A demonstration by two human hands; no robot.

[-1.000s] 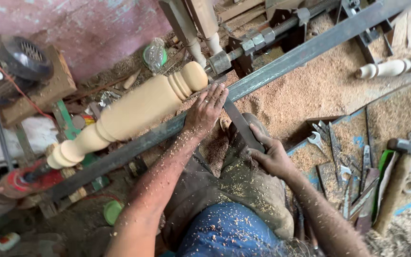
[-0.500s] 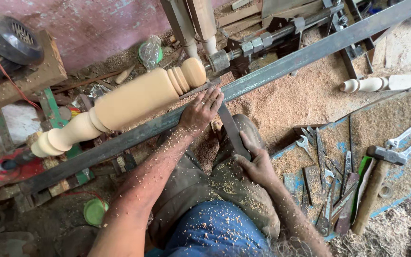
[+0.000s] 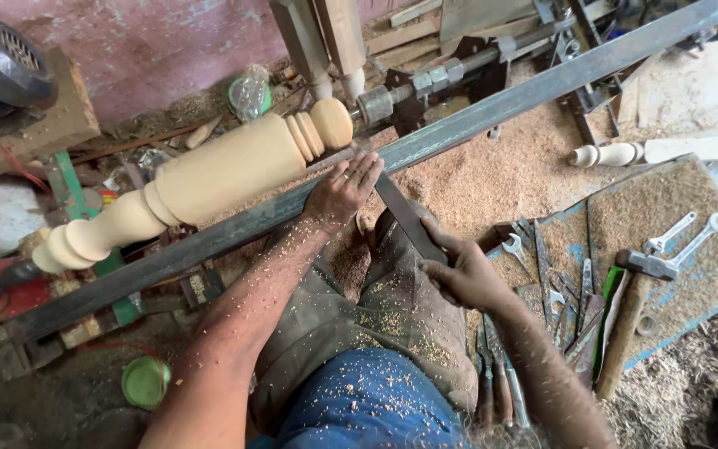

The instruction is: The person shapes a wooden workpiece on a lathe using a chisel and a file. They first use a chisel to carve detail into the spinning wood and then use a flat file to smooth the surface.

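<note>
Chisel [image 3: 407,218]: I see a long flat dark steel blade, angled from lower right up to the rail.
Spindle [image 3: 209,179]: pale turned wood, mounted slanting on the lathe.

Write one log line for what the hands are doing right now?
left hand: on steel rail, steadying chisel | right hand: grips chisel handle end | turned wooden post: mounted on lathe | hammer: lying beside

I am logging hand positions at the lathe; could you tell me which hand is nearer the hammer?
Right. The right hand grips the chisel just left of the hammer; the left hand rests farther away on the steel rail.
</note>
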